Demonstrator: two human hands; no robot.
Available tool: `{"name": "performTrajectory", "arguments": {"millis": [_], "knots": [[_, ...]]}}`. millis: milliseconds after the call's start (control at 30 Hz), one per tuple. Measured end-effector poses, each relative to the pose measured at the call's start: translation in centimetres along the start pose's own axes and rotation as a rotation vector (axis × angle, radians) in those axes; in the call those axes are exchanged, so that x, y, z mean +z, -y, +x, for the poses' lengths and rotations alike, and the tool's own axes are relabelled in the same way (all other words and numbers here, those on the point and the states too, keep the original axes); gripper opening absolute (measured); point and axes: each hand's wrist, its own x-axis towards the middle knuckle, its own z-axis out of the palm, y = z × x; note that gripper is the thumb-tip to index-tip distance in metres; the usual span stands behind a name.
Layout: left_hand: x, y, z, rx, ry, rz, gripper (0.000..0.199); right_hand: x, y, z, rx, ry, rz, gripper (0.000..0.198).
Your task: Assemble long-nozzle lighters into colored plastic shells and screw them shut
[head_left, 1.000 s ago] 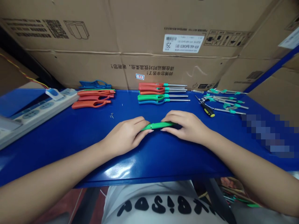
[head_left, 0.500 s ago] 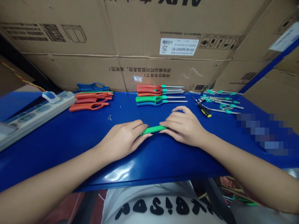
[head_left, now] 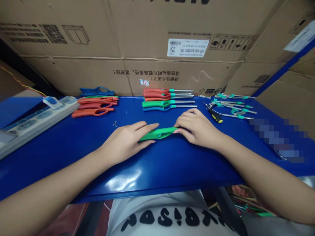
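Between my two hands is a green lighter handle point(head_left: 157, 133), lying roughly level just above the blue table, its trigger opening facing up toward me. My left hand point(head_left: 129, 141) grips its left end, thumb below and fingers above. At the other end, the fingertips of my right hand point(head_left: 195, 129) pinch the narrow tip. No metal rod shows on this handle. Beyond my hands lies a stack of lighters with metal rods point(head_left: 169, 104) in red, green and blue. Small screws point(head_left: 115, 124) are scattered beyond my left hand.
Empty lighter handles point(head_left: 94, 113), orange and blue, lie at the back left beside a white power strip point(head_left: 41, 119). At the back right are a black-and-yellow screwdriver point(head_left: 215, 116) and several metal rods with teal parts point(head_left: 237, 105). A cardboard wall point(head_left: 98, 70) stands behind.
The green handle has turned from edge-on to showing its side and trigger opening. My left fingers have shifted toward its left end, and my right hand has moved slightly right.
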Motion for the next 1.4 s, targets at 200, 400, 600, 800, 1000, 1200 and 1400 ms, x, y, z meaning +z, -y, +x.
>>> {"name": "performTrajectory", "arguments": {"millis": [200, 400, 600, 800, 1000, 1200, 1400], "knots": [[-0.4, -0.2, 0.1, 0.021, -0.001, -0.012, 0.041, -0.3, -0.3, -0.2, 0.005, 0.036, 0.026, 0.025], [-0.2, -0.2, 0.5, -0.026, 0.054, -0.135, 0.04, -0.2, 0.4, 0.0, -0.126, -0.163, -0.091, 0.026], [0.0, -0.4, 0.5, -0.032, 0.086, -0.168, 0.04, -0.3, 0.8, 0.2, -0.147, -0.205, -0.165, 0.018], [-0.1, 0.0, 0.5, -0.016, 0.129, -0.215, 0.04, -0.3, 0.8, 0.0, -0.138, -0.189, -0.239, 0.019], [0.1, 0.2, 0.3, 0.032, 0.128, -0.202, 0.04, -0.4, 1.4, -0.1, -0.168, -0.174, -0.265, 0.026], [0.1, 0.0, 0.2, 0.029, 0.1, -0.21, 0.036, -0.5, 1.5, 0.0, -0.16, -0.128, -0.218, 0.018], [0.3, 0.5, 0.4, 0.03, 0.062, -0.265, 0.034, -0.1, 1.5, 0.1, -0.129, -0.109, -0.244, 0.02]]}}
